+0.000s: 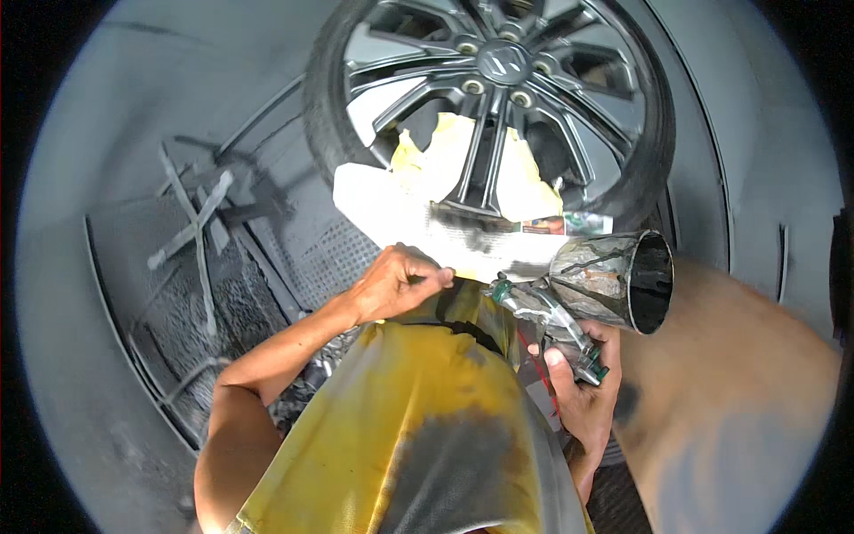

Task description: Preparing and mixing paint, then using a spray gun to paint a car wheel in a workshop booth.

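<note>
Hidden: right hand [583, 392] palm and grip mostly behind spray gun [569, 307]; apron [418, 418] covers the lap.
Spray gun: in right hand's closed fingers, cup [623, 278] above, below the wheel [498, 98].
Left hand [396, 283]: curled, fingertips pinching the masking paper [427, 214] edge.

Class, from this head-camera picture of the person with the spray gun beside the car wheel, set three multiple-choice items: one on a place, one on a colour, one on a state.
1. Where does the masking paper lie?
A. against the lower part of the wheel
B. on the metal stand
C. under the spray gun

2. What colour is the apron?
A. blue
B. yellow with dark stains
C. white

3. What is the right hand doing?
A. hanging empty
B. resting on the tyre
C. gripping the spray gun

Answers: 1 A, the paper covers the lower spokes. 2 B, yellow cloth shows a dark patch. 3 C, its fingers wrap the gun's handle.
</note>
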The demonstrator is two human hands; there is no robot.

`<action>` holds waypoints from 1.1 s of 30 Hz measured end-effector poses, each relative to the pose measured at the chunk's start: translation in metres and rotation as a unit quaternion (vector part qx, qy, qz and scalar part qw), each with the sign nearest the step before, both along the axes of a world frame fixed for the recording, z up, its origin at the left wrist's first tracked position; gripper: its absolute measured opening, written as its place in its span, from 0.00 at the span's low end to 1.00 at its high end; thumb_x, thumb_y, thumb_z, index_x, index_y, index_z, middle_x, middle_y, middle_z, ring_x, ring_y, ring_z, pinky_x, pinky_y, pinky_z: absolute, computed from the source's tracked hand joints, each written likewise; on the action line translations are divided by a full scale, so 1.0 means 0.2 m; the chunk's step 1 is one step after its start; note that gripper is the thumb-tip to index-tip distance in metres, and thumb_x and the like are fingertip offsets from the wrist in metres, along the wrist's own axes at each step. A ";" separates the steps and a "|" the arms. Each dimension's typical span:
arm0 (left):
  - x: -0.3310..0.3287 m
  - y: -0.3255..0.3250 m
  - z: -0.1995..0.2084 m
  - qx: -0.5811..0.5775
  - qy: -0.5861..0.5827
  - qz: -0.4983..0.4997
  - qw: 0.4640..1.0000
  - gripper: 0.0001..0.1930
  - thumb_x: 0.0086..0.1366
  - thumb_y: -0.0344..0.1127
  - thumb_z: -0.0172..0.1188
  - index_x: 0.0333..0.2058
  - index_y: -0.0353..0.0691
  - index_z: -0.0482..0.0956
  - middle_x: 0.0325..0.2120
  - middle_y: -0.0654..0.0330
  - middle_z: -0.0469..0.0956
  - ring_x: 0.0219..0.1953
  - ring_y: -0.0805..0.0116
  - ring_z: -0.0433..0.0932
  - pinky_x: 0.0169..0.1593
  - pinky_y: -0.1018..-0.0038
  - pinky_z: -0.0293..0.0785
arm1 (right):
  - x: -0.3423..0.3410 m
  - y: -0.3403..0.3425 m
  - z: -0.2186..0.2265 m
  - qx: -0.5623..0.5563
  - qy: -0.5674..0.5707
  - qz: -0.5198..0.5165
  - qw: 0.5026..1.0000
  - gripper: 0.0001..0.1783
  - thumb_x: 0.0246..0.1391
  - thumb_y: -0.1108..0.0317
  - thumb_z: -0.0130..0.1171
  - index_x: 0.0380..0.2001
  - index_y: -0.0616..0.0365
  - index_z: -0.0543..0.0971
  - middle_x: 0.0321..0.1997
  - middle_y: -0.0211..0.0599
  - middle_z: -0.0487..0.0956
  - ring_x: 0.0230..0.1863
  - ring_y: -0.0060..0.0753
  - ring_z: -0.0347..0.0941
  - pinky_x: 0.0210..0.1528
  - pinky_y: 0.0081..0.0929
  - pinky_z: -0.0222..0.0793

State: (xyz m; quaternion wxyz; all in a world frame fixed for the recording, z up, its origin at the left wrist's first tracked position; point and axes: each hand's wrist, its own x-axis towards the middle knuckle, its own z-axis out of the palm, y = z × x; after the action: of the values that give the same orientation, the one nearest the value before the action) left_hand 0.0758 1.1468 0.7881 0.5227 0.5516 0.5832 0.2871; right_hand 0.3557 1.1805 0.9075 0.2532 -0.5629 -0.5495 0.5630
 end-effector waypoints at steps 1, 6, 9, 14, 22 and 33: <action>0.05 -0.03 0.01 0.002 0.010 0.080 0.997 0.14 0.70 0.38 0.60 0.32 0.33 0.86 0.22 0.54 0.84 0.22 0.75 0.78 0.31 0.72 0.75 | 0.05 0.06 -0.01 0.019 0.011 0.032 0.999 0.20 0.56 0.71 0.67 0.48 0.67 0.71 0.38 0.44 0.83 0.39 0.26 0.81 0.42 0.23 0.74; 0.28 -0.11 -0.03 0.056 0.085 0.327 0.940 0.16 0.67 0.40 0.59 0.26 0.34 0.85 0.13 0.55 0.74 0.15 0.75 0.69 0.25 0.72 0.69 | 0.19 0.38 0.03 0.000 0.018 0.169 0.986 0.18 0.56 0.74 0.64 0.48 0.67 0.71 0.41 0.44 0.82 0.40 0.29 0.81 0.44 0.25 0.75; 0.38 -0.16 -0.12 0.031 0.125 0.412 0.902 0.17 0.68 0.39 0.58 0.25 0.34 0.85 0.18 0.59 0.81 0.21 0.79 0.74 0.26 0.75 0.71 | 0.21 0.56 0.00 0.018 0.047 0.248 0.967 0.19 0.57 0.72 0.65 0.48 0.68 0.71 0.41 0.45 0.82 0.41 0.29 0.81 0.44 0.24 0.75; 0.58 -0.12 -0.06 0.017 0.139 0.553 0.822 0.16 0.67 0.37 0.59 0.23 0.31 0.76 0.17 0.60 0.73 0.19 0.75 0.64 0.27 0.69 0.66 | 0.25 0.78 0.02 0.016 0.060 0.305 0.950 0.22 0.57 0.70 0.68 0.49 0.69 0.70 0.41 0.47 0.82 0.41 0.31 0.82 0.41 0.23 0.77; 0.40 -0.10 -0.11 0.085 0.173 0.554 0.810 0.16 0.67 0.37 0.57 0.25 0.32 0.66 0.19 0.59 0.66 0.25 0.73 0.62 0.29 0.71 0.62 | 0.22 0.87 -0.03 0.080 0.032 0.375 0.923 0.23 0.56 0.68 0.69 0.48 0.69 0.71 0.41 0.46 0.82 0.42 0.31 0.82 0.44 0.25 0.76; 0.19 -0.12 0.00 0.075 0.188 0.584 0.786 0.17 0.68 0.40 0.58 0.25 0.33 0.70 0.18 0.62 0.69 0.24 0.75 0.66 0.26 0.73 0.65 | 0.01 0.94 0.14 0.052 0.052 0.432 0.899 0.25 0.57 0.68 0.68 0.50 0.67 0.68 0.41 0.49 0.82 0.42 0.35 0.82 0.46 0.27 0.77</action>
State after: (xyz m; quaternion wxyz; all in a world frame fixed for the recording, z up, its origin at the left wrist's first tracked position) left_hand 0.1140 1.1221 0.7879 0.0918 0.1864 0.8574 0.4709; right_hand 0.3579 1.3679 0.9354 0.0419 -0.2262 -0.7536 0.6158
